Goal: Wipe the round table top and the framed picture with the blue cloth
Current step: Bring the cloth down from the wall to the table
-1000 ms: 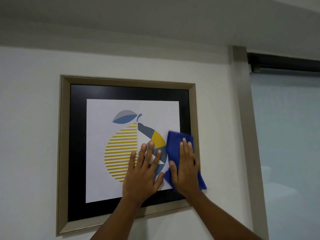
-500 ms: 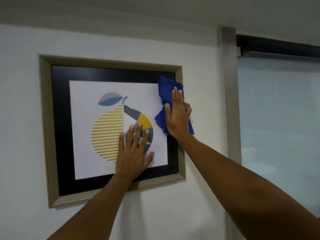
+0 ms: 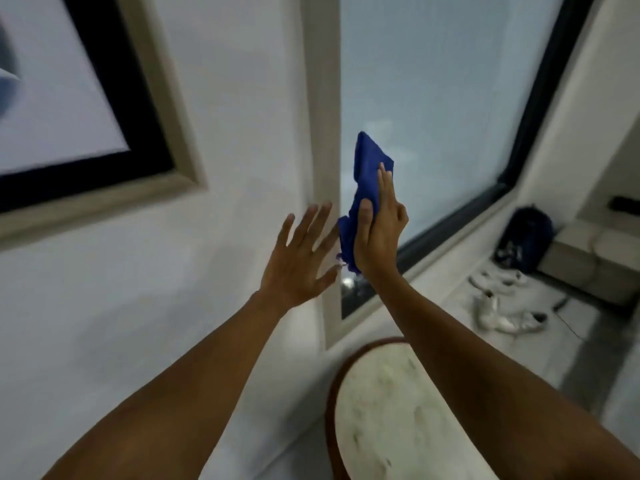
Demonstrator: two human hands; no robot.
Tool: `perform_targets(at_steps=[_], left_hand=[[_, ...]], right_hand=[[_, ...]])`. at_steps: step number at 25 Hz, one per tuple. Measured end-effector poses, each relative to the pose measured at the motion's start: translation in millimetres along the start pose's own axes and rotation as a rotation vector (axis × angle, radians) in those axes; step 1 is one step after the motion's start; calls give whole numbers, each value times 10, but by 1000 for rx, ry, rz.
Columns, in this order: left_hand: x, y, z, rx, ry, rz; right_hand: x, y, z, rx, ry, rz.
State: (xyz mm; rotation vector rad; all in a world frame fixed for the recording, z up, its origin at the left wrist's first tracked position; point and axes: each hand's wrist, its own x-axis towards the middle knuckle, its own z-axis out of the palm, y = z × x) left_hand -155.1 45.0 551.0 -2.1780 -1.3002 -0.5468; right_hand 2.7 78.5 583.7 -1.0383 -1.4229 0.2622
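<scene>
- Right hand (image 3: 379, 230): you hold the blue cloth (image 3: 363, 181) bunched between thumb and flat fingers, raised in front of the window pane (image 3: 433, 98), clear of the framed picture (image 3: 104, 116).
- Left hand (image 3: 301, 261): fingers spread wide, palm toward the white wall (image 3: 242, 81), holding nothing; whether it touches the wall cannot be told through the blur.
- Blue cloth: soft, deep blue, crumpled into a tall fold with one loose end above your fingertips and a frayed corner hanging below the palm.
- Framed picture: upper left on the wall, well apart from both hands; pale moulded frame, black mat, white print, glossy-looking face.
- Round table top (image 3: 398, 410): below your right forearm, near the wall; pale marbled surface inside a dark reddish-brown rim, only partly in view.
- Step in hand, as judged: carrying the cloth down toward the table top.
- Advice: refold the cloth into a flat pad first, so a wide face meets the stone rather than a ridge.
- Advice: work from the centre outward in overlapping arcs, then follow the rim, where dust is likely to lodge.
- Advice: steady the table edge with your free hand.
- Also present: white shoes (image 3: 498, 306) and a dark bag (image 3: 526, 237) on the floor by the window.
</scene>
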Motion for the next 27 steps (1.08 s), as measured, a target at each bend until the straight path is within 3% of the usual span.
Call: perform_targets(at_steps=[7, 13, 16, 18, 22, 24, 27], left_hand=[[-1106, 1517, 1547, -371, -424, -41], [-2381, 2582, 3079, -511, -835, 10], [-2873, 2882, 3834, -529, -907, 74], [-3170, 2999, 4262, -574, -883, 79], [-3543, 3036, 4479, -487, -885, 202], [-3470, 3042, 4412, -444, -969, 199], [-3091, 3045, 4262, -326, -1149, 208]], right_hand=[[-1727, 1965, -915, -321, -161, 363], [-3721, 3512, -1195, -619, -564, 635], [-4507, 4087, -1039, -700, -743, 682], [-4982, 4329, -862, -793, -842, 686], [-5367, 4408, -753, -940, -861, 606], [-5226, 4385, -806, -905, -944, 612], [-4698, 4350, -848, -851, -1203, 710]])
